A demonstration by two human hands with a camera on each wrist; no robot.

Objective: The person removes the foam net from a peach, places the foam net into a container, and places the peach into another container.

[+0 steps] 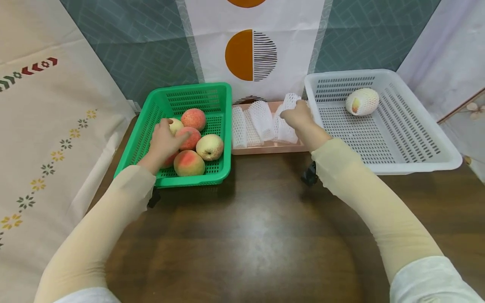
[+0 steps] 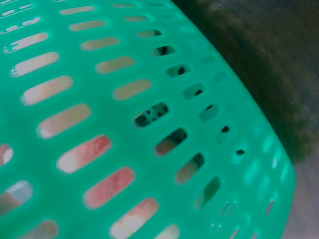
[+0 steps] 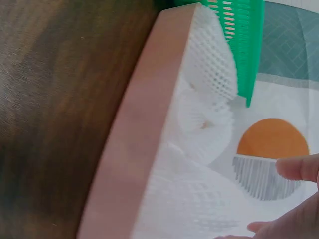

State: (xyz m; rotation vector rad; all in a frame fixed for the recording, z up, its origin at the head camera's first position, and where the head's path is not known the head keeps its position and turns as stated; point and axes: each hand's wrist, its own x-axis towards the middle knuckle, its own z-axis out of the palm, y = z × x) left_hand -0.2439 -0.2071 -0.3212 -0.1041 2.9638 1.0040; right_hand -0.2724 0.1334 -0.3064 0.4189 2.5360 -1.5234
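Observation:
My left hand (image 1: 163,143) reaches into the green basket (image 1: 227,126), thumb and fingers spread over the peaches. Its thumb overlaps a red peach (image 1: 191,135); a pale peach (image 1: 175,125) shows beyond the fingers, and whether they touch is unclear. In the left wrist view, the basket's slotted wall (image 2: 119,119) hides this hand. At the pink tray (image 1: 265,148), my right hand (image 1: 301,118) is over white foam net sleeves (image 1: 262,120). Its thumb (image 3: 299,168) and fingers stand apart, with a sleeve (image 3: 194,199) close by in the right wrist view.
To the right, a white basket (image 1: 413,168) contains one peach in a foam net (image 1: 362,102). More peaches, including a yellowish one (image 1: 210,147) and a red-yellow one (image 1: 189,163), lie in the green basket. The brown table (image 1: 250,235) extends in front.

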